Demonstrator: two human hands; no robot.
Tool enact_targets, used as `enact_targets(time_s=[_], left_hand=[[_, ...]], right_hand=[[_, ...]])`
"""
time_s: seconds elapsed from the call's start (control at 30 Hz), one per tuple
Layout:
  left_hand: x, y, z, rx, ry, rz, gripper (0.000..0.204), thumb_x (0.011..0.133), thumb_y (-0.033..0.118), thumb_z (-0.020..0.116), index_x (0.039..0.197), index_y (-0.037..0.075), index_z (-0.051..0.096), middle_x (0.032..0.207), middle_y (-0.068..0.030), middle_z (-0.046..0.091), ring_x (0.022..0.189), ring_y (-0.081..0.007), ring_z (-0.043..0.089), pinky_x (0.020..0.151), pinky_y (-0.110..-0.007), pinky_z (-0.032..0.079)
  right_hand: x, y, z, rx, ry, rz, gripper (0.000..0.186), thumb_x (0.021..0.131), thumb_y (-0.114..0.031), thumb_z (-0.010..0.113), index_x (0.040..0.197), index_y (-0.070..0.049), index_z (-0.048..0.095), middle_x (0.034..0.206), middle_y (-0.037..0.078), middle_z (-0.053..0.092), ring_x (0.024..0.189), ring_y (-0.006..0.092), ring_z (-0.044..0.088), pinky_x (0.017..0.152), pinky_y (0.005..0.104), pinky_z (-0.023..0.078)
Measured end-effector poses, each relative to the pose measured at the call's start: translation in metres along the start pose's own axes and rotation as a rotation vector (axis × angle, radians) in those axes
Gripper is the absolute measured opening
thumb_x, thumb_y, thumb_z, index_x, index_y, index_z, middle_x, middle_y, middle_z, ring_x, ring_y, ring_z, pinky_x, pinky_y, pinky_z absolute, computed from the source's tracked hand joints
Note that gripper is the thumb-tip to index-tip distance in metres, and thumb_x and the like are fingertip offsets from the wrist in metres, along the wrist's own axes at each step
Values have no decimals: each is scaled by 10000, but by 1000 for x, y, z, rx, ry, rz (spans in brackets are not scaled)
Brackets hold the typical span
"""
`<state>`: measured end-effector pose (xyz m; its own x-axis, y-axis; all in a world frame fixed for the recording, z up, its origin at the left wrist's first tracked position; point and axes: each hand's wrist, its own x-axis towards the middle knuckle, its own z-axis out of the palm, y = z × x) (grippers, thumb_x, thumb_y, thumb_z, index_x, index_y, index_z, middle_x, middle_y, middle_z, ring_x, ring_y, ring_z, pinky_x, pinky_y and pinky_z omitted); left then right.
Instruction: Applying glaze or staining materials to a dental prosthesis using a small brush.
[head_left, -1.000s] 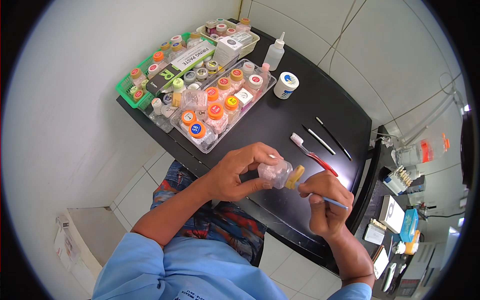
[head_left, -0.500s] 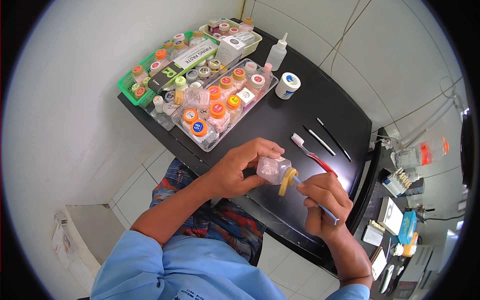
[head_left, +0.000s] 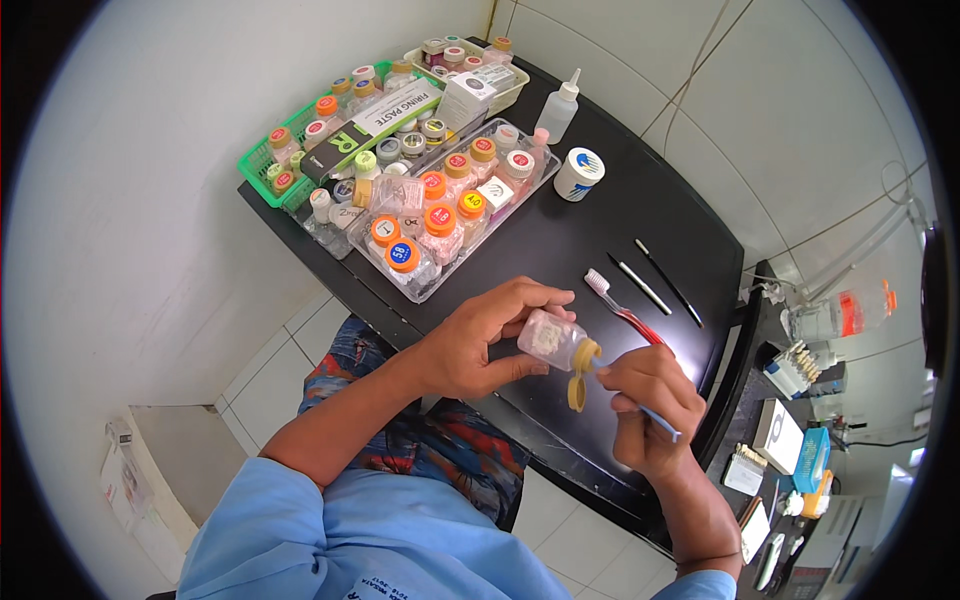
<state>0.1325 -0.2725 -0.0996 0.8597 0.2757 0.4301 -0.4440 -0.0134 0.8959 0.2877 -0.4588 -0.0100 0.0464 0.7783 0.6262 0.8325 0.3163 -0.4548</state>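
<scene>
My left hand [head_left: 480,340] is closed around a small clear jar [head_left: 553,340] of pale powder. The jar lies tilted, its mouth toward the right, and its yellow flip lid [head_left: 577,392] hangs open below the neck. In a closed grip, my right hand [head_left: 655,400] holds a thin blue plastic stick [head_left: 660,423]. One end of the stick reaches the jar's mouth; whether its tip is inside I cannot tell. Beyond my right hand, a red-handled toothbrush [head_left: 625,312] rests on the black table [head_left: 540,250].
A clear tray [head_left: 425,293] of capped jars stands at the left, beside a green basket [head_left: 262,180] and a cream basket [head_left: 515,88]. Behind are a squeeze bottle [head_left: 556,110] and a white tub [head_left: 578,175]. Two thin tools, a white one [head_left: 640,284] and a black one [head_left: 670,283], lie near the toothbrush.
The jar has turned and shifted slightly right in my left hand, so its powder shows more. Its lid now hangs straighter down. My right hand stays almost in place with the blue stick.
</scene>
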Motion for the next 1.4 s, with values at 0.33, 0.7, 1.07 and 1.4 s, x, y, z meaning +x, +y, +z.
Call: enact_targets(time_s=[0.33, 0.7, 1.07, 1.4], left_hand=[[-1, -8, -8, 162, -24, 37, 537, 884, -68, 799, 1365, 45, 589, 1450, -172, 543, 1362, -269, 610, 1108, -384, 548], [-3, -6, -3, -15, -16, -45, 579, 926, -51, 781, 1447, 21, 537, 1448, -181, 551, 1379, -269, 605, 1118, -392, 536], [-2, -10, -6, 141, -17, 39, 552, 892, -53, 802, 1386, 49, 576, 1471, -170, 530, 1329, -248, 624, 1080, -371, 556], [-2, -4, -6, 57, -76, 66, 536, 925, -61, 768, 1401, 67, 556, 1472, -197, 545, 1348, -255, 617, 1104, -386, 531]], right_hand=[[-3, -3, 1, 51, -30, 32, 255, 725, 98, 744, 964, 10, 759, 864, 120, 709, 774, 267, 691, 698, 369, 557], [-3, -1, 0, 52, -17, 83, 223, 755, 42, 778, 975, 12, 763, 838, 113, 698, 743, 268, 674, 695, 379, 556], [0, -2, 0, -81, -35, -11, 206, 755, -14, 795, 961, -32, 785, 866, 84, 711, 836, 274, 674, 727, 374, 553], [-2, -2, -4, -97, -54, 0, 209, 732, -37, 794, 941, -42, 783, 873, 76, 715, 869, 281, 651, 767, 382, 537]])
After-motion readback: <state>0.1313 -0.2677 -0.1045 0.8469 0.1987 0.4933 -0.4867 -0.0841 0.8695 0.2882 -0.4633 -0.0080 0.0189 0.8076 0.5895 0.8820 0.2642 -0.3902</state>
